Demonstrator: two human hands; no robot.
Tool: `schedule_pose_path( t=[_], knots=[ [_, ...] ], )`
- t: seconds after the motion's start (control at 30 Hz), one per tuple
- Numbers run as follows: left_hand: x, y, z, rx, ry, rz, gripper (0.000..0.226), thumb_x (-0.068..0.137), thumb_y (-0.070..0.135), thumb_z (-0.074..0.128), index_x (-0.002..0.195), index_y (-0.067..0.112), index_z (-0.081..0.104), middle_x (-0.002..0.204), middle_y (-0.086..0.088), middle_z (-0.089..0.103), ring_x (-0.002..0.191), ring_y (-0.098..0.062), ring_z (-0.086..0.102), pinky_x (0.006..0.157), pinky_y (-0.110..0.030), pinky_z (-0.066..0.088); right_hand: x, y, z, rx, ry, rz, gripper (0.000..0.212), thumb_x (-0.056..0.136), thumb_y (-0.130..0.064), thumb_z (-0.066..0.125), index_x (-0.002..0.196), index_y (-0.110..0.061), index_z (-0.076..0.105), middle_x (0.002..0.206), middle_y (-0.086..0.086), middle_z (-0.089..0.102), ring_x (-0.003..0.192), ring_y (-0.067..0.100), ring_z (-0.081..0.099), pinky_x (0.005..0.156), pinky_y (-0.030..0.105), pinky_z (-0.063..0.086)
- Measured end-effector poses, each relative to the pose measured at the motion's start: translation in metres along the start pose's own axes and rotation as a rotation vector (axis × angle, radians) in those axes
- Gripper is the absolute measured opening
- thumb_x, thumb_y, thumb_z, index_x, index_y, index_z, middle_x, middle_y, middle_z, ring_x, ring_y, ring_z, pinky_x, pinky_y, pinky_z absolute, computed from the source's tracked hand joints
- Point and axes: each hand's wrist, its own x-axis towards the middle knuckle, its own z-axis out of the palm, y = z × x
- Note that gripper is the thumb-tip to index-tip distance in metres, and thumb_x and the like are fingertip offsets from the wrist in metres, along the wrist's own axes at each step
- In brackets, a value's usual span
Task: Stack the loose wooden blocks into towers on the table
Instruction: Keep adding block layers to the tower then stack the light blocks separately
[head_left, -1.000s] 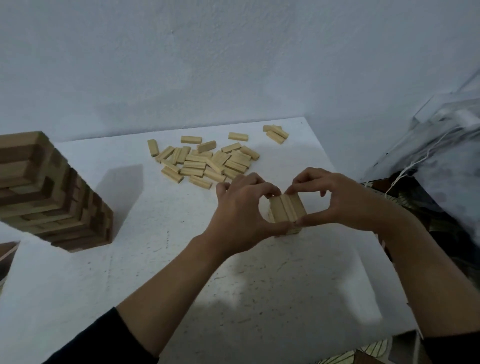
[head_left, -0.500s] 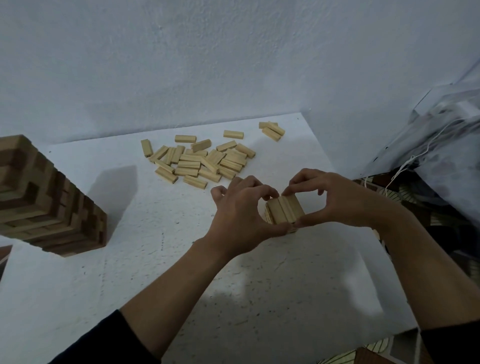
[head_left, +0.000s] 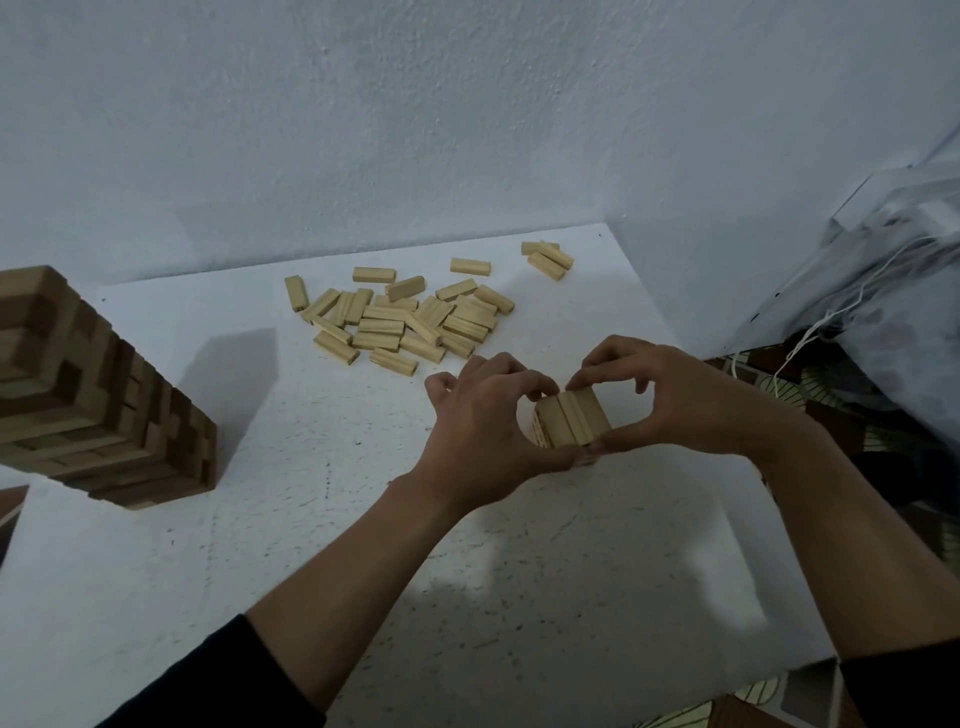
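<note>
We read a home room corner: white tabletop (head_left: 311, 519) against rough plastered walls (head_left: 415, 130), patterned fabric (head_left: 795, 387) and plastic bag (head_left: 893, 301) to its right.

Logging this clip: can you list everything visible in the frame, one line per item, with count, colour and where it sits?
table: one, white, fills the lower frame
tall tower: one, brown wood, left edge of the table
loose blocks: roughly two dozen, pale wood, scattered at far centre
corner blocks: about three, pale wood, far right corner
small stack: one, pale wood, three blocks across the top, between the hands
wall: pale, behind the table
plastic-wrapped bundle: one, greyish, right of the table
left hand: fingers curled round the small stack
right hand: fingers curled round the small stack
</note>
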Motion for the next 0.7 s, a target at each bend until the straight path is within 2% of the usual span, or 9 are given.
schedule_pose_path(
  t=[0.17, 0.27, 0.5, 0.7],
  knots=[
    [-0.001, -0.001, 0.0, 0.001, 0.004, -0.004, 0.066, 0.065, 0.078, 0.071, 0.115, 0.034, 0.068, 0.104, 0.015, 0.054, 0.103, -0.007, 0.045, 0.087, -0.04, 0.024, 0.0, -0.001, 0.0, 0.009, -0.006, 0.013, 0.056, 0.073, -0.033, 0.088, 0.123, -0.038, 0.064, 0.119, -0.023, 0.055, 0.109, -0.007, 0.048, 0.077, 0.019, 0.038],
    [0.0, -0.002, 0.0, 0.001, 0.005, -0.009, 0.064, 0.067, 0.074, 0.075, 0.116, 0.034, 0.068, 0.104, 0.015, 0.054, 0.104, -0.007, 0.044, 0.088, -0.041, 0.025, -0.001, -0.003, 0.001, 0.018, -0.004, 0.019, 0.057, 0.072, -0.032, 0.089, 0.123, -0.037, 0.064, 0.119, -0.023, 0.055, 0.11, -0.007, 0.048, 0.079, 0.019, 0.038],
    [-0.002, -0.002, -0.002, 0.027, 0.0, -0.009, 0.072, 0.065, 0.08, 0.07, 0.122, 0.035, 0.067, 0.104, 0.016, 0.053, 0.103, -0.006, 0.045, 0.085, -0.038, 0.023, -0.003, -0.005, 0.002, 0.022, 0.011, 0.022, 0.063, 0.07, -0.035, 0.089, 0.126, -0.043, 0.059, 0.12, -0.022, 0.055, 0.112, -0.005, 0.05, 0.081, 0.017, 0.041],
    [-0.006, -0.004, -0.015, 0.009, 0.016, -0.01, 0.078, 0.063, 0.088, 0.06, 0.125, 0.04, 0.063, 0.104, 0.019, 0.055, 0.102, -0.001, 0.048, 0.092, -0.04, 0.028, -0.009, -0.012, 0.002, 0.051, 0.078, -0.019, 0.063, 0.069, -0.048, 0.082, 0.128, -0.041, 0.061, 0.123, -0.025, 0.055, 0.118, -0.001, 0.051, 0.089, 0.019, 0.045]
  ],
)
